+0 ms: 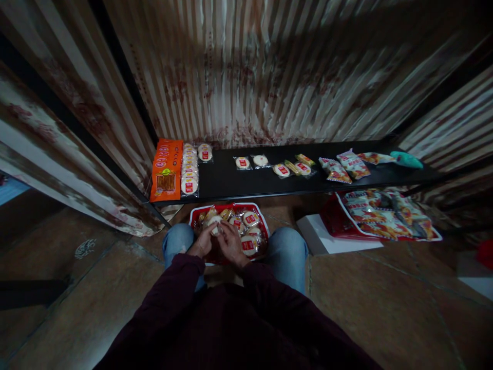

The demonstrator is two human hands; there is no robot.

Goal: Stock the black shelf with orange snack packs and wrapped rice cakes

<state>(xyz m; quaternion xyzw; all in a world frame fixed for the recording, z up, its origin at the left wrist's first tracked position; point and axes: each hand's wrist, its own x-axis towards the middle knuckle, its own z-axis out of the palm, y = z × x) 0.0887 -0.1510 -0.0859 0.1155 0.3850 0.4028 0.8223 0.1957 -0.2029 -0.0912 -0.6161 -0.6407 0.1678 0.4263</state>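
Note:
Both my hands meet over a red basket (pixel 265 224) that stands between my knees. My left hand (pixel 203 242) and my right hand (pixel 232 243) are closed on one round white packaged cracker (pixel 215 225), pinching it from either side with the fingertips. Below and beside it in the basket lie several more round crackers (pixel 249 245) in clear wrappers with red labels. On the black shelf (pixel 223 186) ahead, a row of overlapping crackers (pixel 189 174) runs along orange snack bags (pixel 167 172) at the left end.
Single crackers (pixel 242 163) and yellow-green packets (pixel 304 159) lie mid-shelf. Farther right are white-red snack bags (pixel 352 163) and a teal packet (pixel 406 159). A second red basket (pixel 333 216) full of bags rests by a white box (pixel 318 234). A dark post (pixel 131 87) rises at the shelf's left.

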